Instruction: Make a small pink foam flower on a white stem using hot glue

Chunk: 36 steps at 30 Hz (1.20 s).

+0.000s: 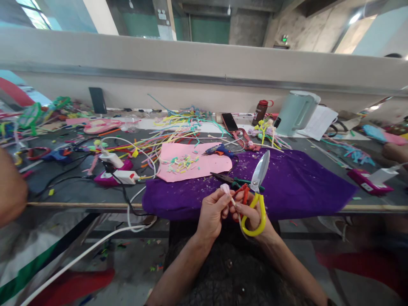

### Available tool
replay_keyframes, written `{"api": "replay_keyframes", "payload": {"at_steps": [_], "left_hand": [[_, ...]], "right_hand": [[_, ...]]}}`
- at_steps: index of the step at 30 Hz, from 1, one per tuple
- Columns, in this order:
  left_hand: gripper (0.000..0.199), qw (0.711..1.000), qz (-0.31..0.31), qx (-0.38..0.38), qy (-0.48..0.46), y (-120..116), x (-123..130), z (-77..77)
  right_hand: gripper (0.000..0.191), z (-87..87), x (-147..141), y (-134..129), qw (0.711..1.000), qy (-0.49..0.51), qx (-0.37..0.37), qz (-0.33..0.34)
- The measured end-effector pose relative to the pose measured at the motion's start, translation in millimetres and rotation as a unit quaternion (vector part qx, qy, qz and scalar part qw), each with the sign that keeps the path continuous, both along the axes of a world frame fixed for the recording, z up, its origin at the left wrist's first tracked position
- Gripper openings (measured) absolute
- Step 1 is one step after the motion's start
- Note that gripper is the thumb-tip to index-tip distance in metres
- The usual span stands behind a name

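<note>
My right hand (pixel 253 214) grips yellow-handled scissors (pixel 256 191), their broad silver blades pointing up and away over the purple cloth (pixel 296 182). My left hand (pixel 213 212) pinches a small pale pink piece (pixel 225 188) on a thin stem, held right beside the scissors' handle. Both hands hover at the table's near edge, above my lap. Green-handled pliers (pixel 234 181) lie on the cloth just beyond my fingers.
A pink sheet (pixel 207 163) with small cut bits and a blue glue gun (pixel 219 149) lie ahead. Coloured pipe cleaners (pixel 172 131), a power strip (pixel 123 176), a phone (pixel 229 122), a brown bottle (pixel 260 111) and a pale kettle (pixel 298 112) crowd the table. Another person's hand (pixel 395 151) rests at right.
</note>
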<state>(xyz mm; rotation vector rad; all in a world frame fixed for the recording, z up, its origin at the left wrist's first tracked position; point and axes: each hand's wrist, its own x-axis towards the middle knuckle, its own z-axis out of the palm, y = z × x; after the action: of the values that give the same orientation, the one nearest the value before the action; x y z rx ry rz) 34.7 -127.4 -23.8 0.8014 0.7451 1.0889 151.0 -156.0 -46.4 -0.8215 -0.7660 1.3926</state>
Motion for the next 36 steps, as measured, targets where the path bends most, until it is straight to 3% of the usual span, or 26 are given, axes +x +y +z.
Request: {"api": "replay_keyframes", "payload": {"at_steps": [13,21,28,36], "left_hand": [[0.016,0.997,0.045,0.056,0.024,-2.8,2.0,-3.0],[0.028,0.999,-0.021,0.022,0.032,-5.4,2.7,-1.7],[0.022,0.998,-0.013,0.043,0.031,-4.7,3.6,-4.0],[0.02,0.999,-0.036,0.009,0.001,-1.3,0.6,-6.0]], "right_hand": [[0.024,-2.2,-1.4,0.9,1.0,0.0,0.005,0.001],[0.021,-0.8,1.3,5.1,0.999,0.038,0.02,0.01],[0.017,-8.0,1.5,7.4,0.997,0.067,0.017,0.032],[0.017,-6.3,-4.7,2.1,0.999,0.036,0.028,0.015]]}}
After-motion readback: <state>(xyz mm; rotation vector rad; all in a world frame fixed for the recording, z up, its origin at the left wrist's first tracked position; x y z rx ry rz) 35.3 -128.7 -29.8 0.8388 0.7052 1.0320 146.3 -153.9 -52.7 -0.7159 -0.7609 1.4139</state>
